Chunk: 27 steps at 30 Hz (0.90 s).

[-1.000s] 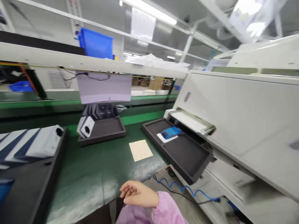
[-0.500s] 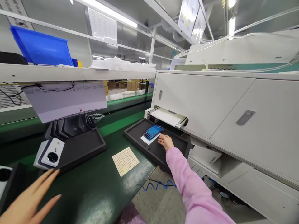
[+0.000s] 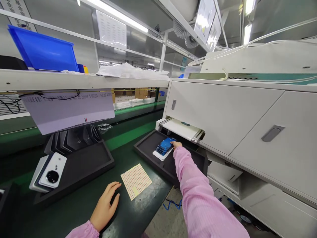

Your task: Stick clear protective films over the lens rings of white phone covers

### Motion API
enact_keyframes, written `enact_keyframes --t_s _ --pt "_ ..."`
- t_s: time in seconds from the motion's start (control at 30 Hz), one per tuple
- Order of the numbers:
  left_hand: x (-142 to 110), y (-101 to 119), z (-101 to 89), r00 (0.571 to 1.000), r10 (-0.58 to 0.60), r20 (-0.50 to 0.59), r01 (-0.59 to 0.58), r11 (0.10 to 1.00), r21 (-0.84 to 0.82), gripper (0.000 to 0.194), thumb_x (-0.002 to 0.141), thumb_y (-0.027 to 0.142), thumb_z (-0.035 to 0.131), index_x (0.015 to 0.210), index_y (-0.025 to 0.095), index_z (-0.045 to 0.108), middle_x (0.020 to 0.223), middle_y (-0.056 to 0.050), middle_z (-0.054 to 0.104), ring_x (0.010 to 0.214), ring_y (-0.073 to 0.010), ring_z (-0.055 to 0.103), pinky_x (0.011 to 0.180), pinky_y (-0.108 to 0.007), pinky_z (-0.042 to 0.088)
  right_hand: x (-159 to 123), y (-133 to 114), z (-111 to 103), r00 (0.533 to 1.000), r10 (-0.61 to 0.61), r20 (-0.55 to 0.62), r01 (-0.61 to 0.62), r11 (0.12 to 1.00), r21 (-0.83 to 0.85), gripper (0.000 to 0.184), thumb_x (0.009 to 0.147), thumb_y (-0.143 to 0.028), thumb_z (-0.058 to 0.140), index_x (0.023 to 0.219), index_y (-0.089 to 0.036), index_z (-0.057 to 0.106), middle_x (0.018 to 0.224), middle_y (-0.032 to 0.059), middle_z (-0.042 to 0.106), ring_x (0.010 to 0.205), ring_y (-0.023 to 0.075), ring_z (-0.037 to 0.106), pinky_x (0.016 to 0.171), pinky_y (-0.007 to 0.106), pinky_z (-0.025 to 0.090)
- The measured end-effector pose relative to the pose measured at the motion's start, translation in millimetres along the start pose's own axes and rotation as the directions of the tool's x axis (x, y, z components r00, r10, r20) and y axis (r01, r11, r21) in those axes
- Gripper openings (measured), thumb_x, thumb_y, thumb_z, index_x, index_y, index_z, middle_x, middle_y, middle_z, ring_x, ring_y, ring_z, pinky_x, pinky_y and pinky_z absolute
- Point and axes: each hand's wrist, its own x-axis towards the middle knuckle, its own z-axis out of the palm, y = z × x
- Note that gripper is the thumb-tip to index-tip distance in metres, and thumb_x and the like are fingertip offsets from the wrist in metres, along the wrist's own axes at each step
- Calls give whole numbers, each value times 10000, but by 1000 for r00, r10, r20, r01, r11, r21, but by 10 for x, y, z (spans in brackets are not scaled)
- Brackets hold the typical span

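Observation:
A fanned stack of blue phone-sized panels (image 3: 163, 145) lies on a white panel (image 3: 162, 156) inside a black tray (image 3: 146, 145). My right hand (image 3: 176, 144) reaches into that tray, its fingers closed at the right edge of the top blue panel; the fingertips are partly hidden. Over the green table, my left hand (image 3: 105, 206) is held with fingers apart and nothing in them. Just right of it lies a beige sheet of small dots (image 3: 136, 181). At the left, white phone back covers (image 3: 53, 170) with a round black camera ring lean on another black tray (image 3: 86, 168).
A white cabinet machine (image 3: 210, 109) stands at the right, with a short conveyor belt (image 3: 180, 128) coming out above the tray; a dark piece (image 3: 185, 124) is on the belt. Black dividers (image 3: 71, 138) stand behind the left tray. A blue bin (image 3: 44, 49) sits on the shelf overhead.
My left hand has moved right, from the left covers to beside the dotted sheet. My right hand has gone from near the stack to closing on the top blue panel's edge.

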Motion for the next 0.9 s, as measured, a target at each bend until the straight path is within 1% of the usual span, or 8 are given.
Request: enact_keyframes --t_s 0.27,0.43,0.5,0.57,0.67,0.73,0.8,0.9 --pt "27 26 -48 998 -61 -22 59 994 -94 264 862 254 445 1106 245 548 1130 -87 577 994 -219 620 848 -384 532 -221 -8 21 999 -6 44 -3 981 193 321 876 -313 531 1152 -149 517 1151 85 554 973 200 580 811 402 502" --pt "14 14 -35 993 -91 -73 78 983 -167 284 850 279 487 1129 250 530 1109 -77 598 982 -220 631 857 -393 527 -554 -26 -4 989 -74 130 14 912 411 319 880 -314 526 1156 -156 513 1151 80 553 967 197 581 805 401 505" --pt "64 80 -17 985 -121 -120 91 969 -230 410 827 298 536 1227 271 453 1162 -80 591 1034 -239 613 903 -438 497 -812 29 55 973 -117 201 3 869 495 304 882 -313 523 1139 -151 521 1126 76 565 941 187 589 785 386 512" --pt "155 228 2 976 -146 -162 89 945 -315 672 787 320 600 1367 300 261 1281 -105 521 1146 -267 543 971 -497 429 -1165 171 197 940 -161 301 -36 830 557 249 884 -295 518 1079 -142 546 1059 62 596 885 164 605 745 348 524" --pt "304 533 5 969 -97 -229 -20 887 -460 1093 672 360 719 1418 330 -78 1456 -150 274 1325 -307 319 1051 -564 274 -1847 539 540 837 -168 521 -187 807 560 75 841 -215 542 871 -182 601 876 30 655 822 153 630 691 284 541" --pt "359 698 -40 944 -7 -331 -174 841 -513 1271 553 427 789 1401 343 -153 1470 -152 206 1358 -328 229 1061 -580 228 -2337 827 774 715 -133 686 -316 815 486 67 797 -229 578 781 -174 612 803 39 665 777 168 645 668 286 544" --pt "348 784 -153 876 24 -482 -289 826 -484 1274 537 439 792 1397 350 -144 1409 -136 287 1327 -320 288 1054 -581 238 -2775 1083 949 579 -88 811 -422 818 390 99 783 -259 587 791 -167 621 812 44 670 785 162 649 684 271 542" --pt "209 787 -446 842 -53 -536 -183 908 -377 1104 650 280 725 1413 327 -72 1172 -83 462 1107 -247 500 996 -527 351 -3213 1340 1085 405 -12 914 -523 817 242 128 787 -286 593 766 -161 611 770 28 664 741 115 642 640 202 525"
